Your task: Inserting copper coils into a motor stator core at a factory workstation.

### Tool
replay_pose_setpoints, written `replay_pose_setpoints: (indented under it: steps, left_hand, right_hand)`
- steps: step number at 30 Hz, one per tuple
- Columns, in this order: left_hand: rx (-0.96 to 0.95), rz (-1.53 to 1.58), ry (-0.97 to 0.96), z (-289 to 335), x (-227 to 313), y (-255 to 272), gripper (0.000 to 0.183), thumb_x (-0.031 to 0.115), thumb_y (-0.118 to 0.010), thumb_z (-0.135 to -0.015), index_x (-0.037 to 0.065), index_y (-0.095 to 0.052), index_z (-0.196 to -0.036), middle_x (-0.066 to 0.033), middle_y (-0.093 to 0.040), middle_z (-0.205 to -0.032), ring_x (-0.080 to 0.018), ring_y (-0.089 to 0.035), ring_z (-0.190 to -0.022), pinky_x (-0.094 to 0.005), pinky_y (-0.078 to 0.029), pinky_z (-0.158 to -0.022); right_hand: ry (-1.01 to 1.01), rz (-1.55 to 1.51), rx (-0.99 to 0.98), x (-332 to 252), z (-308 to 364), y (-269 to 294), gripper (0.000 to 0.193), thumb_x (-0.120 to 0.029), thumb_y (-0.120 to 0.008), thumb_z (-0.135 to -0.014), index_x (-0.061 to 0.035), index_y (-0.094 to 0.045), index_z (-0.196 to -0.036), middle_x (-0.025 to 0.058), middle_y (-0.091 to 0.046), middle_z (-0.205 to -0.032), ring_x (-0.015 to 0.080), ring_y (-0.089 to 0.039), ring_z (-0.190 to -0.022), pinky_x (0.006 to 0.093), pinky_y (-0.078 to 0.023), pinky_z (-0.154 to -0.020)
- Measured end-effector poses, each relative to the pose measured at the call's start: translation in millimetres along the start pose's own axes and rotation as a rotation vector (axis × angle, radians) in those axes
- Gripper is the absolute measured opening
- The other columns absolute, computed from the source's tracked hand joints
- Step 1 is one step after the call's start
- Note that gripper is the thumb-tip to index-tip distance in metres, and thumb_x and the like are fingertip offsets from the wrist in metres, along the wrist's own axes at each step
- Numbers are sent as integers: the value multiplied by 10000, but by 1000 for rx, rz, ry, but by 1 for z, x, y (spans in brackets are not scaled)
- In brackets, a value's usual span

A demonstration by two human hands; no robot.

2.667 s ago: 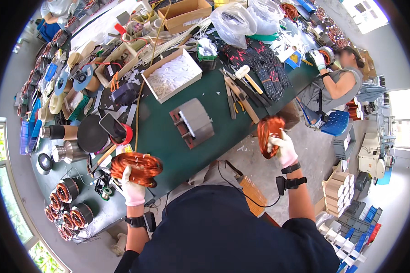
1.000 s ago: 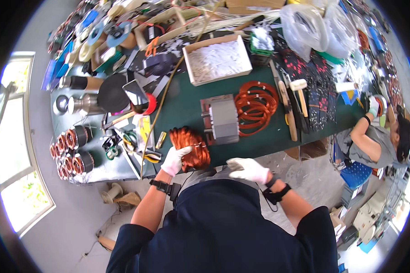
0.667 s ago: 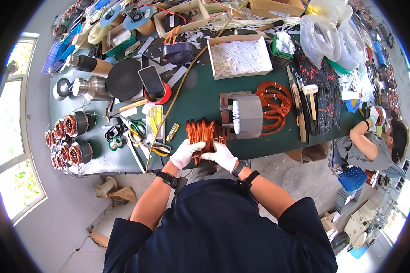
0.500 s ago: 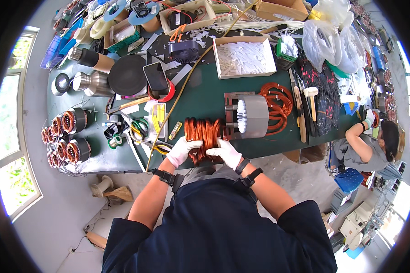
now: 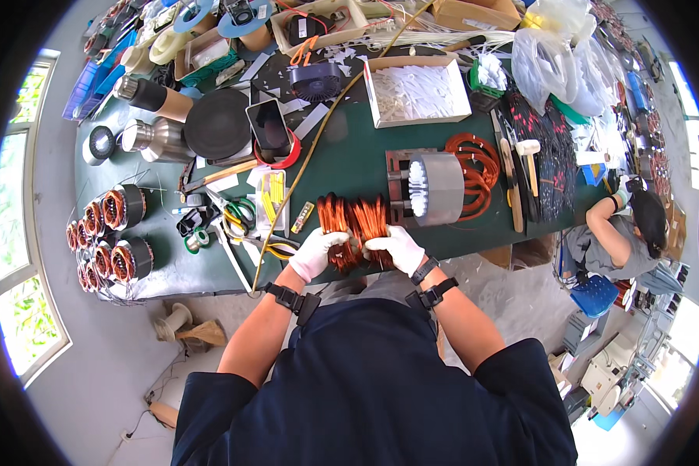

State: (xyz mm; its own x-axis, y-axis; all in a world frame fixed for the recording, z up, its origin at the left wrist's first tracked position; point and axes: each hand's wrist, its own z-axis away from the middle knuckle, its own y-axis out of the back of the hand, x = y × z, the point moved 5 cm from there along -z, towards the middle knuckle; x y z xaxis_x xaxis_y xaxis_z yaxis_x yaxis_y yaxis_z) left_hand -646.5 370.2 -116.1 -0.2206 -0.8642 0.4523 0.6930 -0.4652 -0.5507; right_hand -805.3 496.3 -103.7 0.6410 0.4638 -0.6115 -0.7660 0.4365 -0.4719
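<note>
Dark green covers the bench [image 5: 342, 159], its near edge curving across the view; at that edge, in front of the person's body, both white-gloved hands hold a copper coil bundle [image 5: 371, 217]; the left hand [image 5: 317, 255] has its grip closed about the left part, the right hand [image 5: 398, 250] its grip about the right; whether the bundle rests on the surface or is held just above it, I cannot tell. Just beyond, to the right, lies a grey metal core [image 5: 441, 189], with loose copper loops [image 5: 485, 175] at its far side; behind it stands a white box [image 5: 419, 119] of pale strips; farther right lie a mallet [image 5: 527, 147] and a spread of black leads [image 5: 551, 167]. Toward the left end are a phone [image 5: 268, 128], steel bottles [image 5: 163, 141] and a cluster of wound stators [image 5: 124, 208]. Around the bench, pale grey walls [image 5: 93, 380] meet bright windows [image 5: 23, 330] on the left; a spool [image 5: 177, 320] stands on the floor below; at the right, a co-worker in grey [image 5: 617, 245] sits near a blue chair back [image 5: 594, 297].
</note>
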Motion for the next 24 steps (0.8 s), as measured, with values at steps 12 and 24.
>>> replay_pose_setpoints:
  steps: [12,24]
  left_hand:
    - [27,-99,-35,69,22,-1,152,116,-687,-939,29,-647,-1056,-113,-720,-942,-238,-713,-859,-383,-584,-816]
    - [85,25,-229,105,47,28,166,92,-665,-911,22,-618,-1054,-107,-669,-907,-257,-675,-867,-413,-580,-802]
  right_hand:
    - [-6,-149,-89,2,1,2,244,-67,-681,-914,33,-681,-1136,124,-746,-1015,211,-722,-935,347,-571,-879]
    - [-195,-131,-86,1,-1,1,276,-67,-755,-887,7,-722,-1150,52,-746,-1082,158,-683,-986,315,-522,-925]
